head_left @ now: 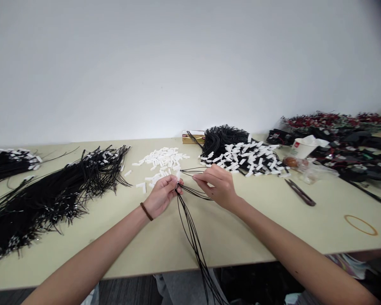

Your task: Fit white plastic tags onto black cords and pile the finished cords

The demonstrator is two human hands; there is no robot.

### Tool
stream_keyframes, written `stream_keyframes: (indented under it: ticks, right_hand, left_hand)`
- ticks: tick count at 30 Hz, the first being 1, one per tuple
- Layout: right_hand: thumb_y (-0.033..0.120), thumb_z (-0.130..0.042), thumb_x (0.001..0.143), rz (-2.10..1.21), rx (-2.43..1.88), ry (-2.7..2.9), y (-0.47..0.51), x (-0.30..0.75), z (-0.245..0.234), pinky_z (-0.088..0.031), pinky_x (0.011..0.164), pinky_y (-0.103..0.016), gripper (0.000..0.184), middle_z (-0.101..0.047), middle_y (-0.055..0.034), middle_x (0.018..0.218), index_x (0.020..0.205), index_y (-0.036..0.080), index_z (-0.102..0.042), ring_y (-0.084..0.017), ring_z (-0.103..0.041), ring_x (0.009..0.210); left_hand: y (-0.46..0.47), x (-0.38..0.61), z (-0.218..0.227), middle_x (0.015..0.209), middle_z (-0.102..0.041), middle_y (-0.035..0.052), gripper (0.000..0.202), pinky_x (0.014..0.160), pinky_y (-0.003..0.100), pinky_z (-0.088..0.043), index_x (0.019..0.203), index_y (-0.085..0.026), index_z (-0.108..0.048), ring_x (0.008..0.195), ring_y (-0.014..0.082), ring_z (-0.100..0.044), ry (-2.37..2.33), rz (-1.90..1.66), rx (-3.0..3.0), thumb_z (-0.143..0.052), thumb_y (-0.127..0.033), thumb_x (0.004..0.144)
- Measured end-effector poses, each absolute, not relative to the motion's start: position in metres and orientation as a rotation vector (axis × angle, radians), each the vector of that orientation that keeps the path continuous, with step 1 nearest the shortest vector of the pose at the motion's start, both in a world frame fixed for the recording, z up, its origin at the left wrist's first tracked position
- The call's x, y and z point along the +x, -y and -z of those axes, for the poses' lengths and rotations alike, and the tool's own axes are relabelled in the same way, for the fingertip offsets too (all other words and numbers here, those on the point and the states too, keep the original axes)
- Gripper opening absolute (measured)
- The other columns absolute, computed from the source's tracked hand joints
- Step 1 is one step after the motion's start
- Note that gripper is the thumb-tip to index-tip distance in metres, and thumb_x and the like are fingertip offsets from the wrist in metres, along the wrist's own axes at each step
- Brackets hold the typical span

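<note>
My left hand is closed around a small white plastic connector and the gathered end of several thin black wires. These wires hang from its fingers over the table's front edge. More black wires stretch from the left fingers toward my right hand. Its thumb and forefinger are pinched together at these wires, and its other fingers are curled; the exact contact is too small to see. Just behind the left hand lies a loose pile of white plastic connectors.
Black wire bundles cover the table's left. Wires with white connectors are heaped at centre right, beside a small box. Thread snips, a rubber band, a paper cup and more harnesses lie to the right.
</note>
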State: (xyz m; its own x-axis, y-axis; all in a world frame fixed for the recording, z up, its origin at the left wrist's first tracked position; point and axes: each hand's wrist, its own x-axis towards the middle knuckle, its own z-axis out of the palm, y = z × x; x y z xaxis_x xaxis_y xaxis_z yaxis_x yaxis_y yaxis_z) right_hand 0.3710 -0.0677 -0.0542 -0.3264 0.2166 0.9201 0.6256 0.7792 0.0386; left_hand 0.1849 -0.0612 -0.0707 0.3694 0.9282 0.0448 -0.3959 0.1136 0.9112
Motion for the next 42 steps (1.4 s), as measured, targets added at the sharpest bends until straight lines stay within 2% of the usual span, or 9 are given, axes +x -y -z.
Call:
stream_keyframes:
  ticks: [10, 16, 22, 25, 30, 37, 41, 42]
  right_hand:
    - [0.020, -0.050, 0.084, 0.371, -0.753, 1.931, 0.069, 0.371, 0.054, -0.034, 0.056, -0.026, 0.013, -0.049, 0.0007, 0.058, 0.071, 0.020, -0.052, -0.013, -0.041, 0.058]
    - [0.017, -0.051, 0.083, 0.390, -0.758, 1.998, 0.068, 0.367, 0.058, -0.038, 0.063, -0.028, 0.011, -0.052, -0.0037, 0.074, 0.073, 0.019, -0.047, -0.016, -0.043, 0.071]
    - [0.012, -0.044, 0.085, 0.049, -0.658, 2.114, 0.066, 0.366, 0.062, -0.044, 0.079, -0.034, 0.009, -0.057, -0.0080, 0.107, 0.081, 0.020, -0.042, -0.018, -0.052, 0.097]
    - [0.012, -0.041, 0.086, -0.131, -0.683, 2.130, 0.066, 0.367, 0.064, -0.046, 0.078, -0.032, 0.009, -0.058, -0.0081, 0.110, 0.085, 0.021, -0.042, -0.016, -0.056, 0.096]
    - [0.011, -0.040, 0.085, -0.249, -0.689, 2.109, 0.067, 0.367, 0.063, -0.045, 0.076, -0.030, 0.012, -0.060, -0.0078, 0.105, 0.078, 0.021, -0.037, -0.015, -0.058, 0.093]
    - [0.010, -0.040, 0.085, -0.228, -0.679, 2.100, 0.066, 0.367, 0.063, -0.045, 0.076, -0.031, 0.014, -0.059, -0.0072, 0.102, 0.077, 0.021, -0.037, -0.015, -0.056, 0.090]
    - [0.014, -0.043, 0.086, -0.046, -0.728, 2.075, 0.064, 0.366, 0.064, -0.044, 0.086, -0.039, 0.007, -0.056, -0.0095, 0.109, 0.089, 0.020, -0.045, -0.019, -0.051, 0.102]
    - [0.015, -0.045, 0.085, 0.020, -0.724, 2.087, 0.065, 0.366, 0.063, -0.042, 0.089, -0.041, 0.010, -0.055, -0.0099, 0.113, 0.094, 0.020, -0.047, -0.020, -0.048, 0.107]
  left_hand:
    - [0.066, 0.187, 0.065, 0.075, -0.055, 0.0020, 0.032, 0.059, 0.023, -0.041, 0.070, -0.013, -0.053, 0.057, 0.0075, -0.049, -0.753, -1.086, 1.191, -0.068, -0.040, 0.066]
    - [0.065, 0.187, 0.068, 0.067, -0.055, 0.0009, 0.032, 0.057, 0.024, -0.040, 0.068, -0.013, -0.054, 0.055, 0.0091, -0.050, -0.791, -0.999, 1.339, -0.062, -0.044, 0.070]
    - [0.064, 0.187, 0.070, 0.064, -0.054, 0.0001, 0.028, 0.056, 0.024, -0.039, 0.069, -0.014, -0.054, 0.053, 0.0100, -0.052, -0.836, -0.969, 1.424, -0.060, -0.041, 0.073]
    - [0.064, 0.187, 0.070, 0.060, -0.053, -0.0003, 0.026, 0.055, 0.024, -0.039, 0.068, -0.014, -0.054, 0.052, 0.0102, -0.051, -0.853, -0.953, 1.433, -0.059, -0.039, 0.074]
    - [0.064, 0.188, 0.070, 0.058, -0.054, -0.0003, 0.027, 0.054, 0.024, -0.038, 0.069, -0.014, -0.055, 0.052, 0.0105, -0.050, -0.851, -0.924, 1.437, -0.059, -0.040, 0.074]
    - [0.065, 0.189, 0.070, 0.059, -0.055, -0.0004, 0.029, 0.056, 0.023, -0.040, 0.071, -0.014, -0.055, 0.054, 0.0102, -0.052, -0.825, -0.905, 1.372, -0.061, -0.042, 0.072]
    - [0.065, 0.188, 0.070, 0.066, -0.058, 0.0012, 0.031, 0.064, 0.026, -0.045, 0.071, -0.013, -0.057, 0.059, 0.0112, -0.056, -0.816, -0.960, 1.247, -0.066, -0.042, 0.067]
    - [0.065, 0.188, 0.070, 0.068, -0.058, 0.0013, 0.032, 0.067, 0.028, -0.046, 0.071, -0.012, -0.057, 0.060, 0.0112, -0.056, -0.810, -0.978, 1.210, -0.067, -0.042, 0.065]
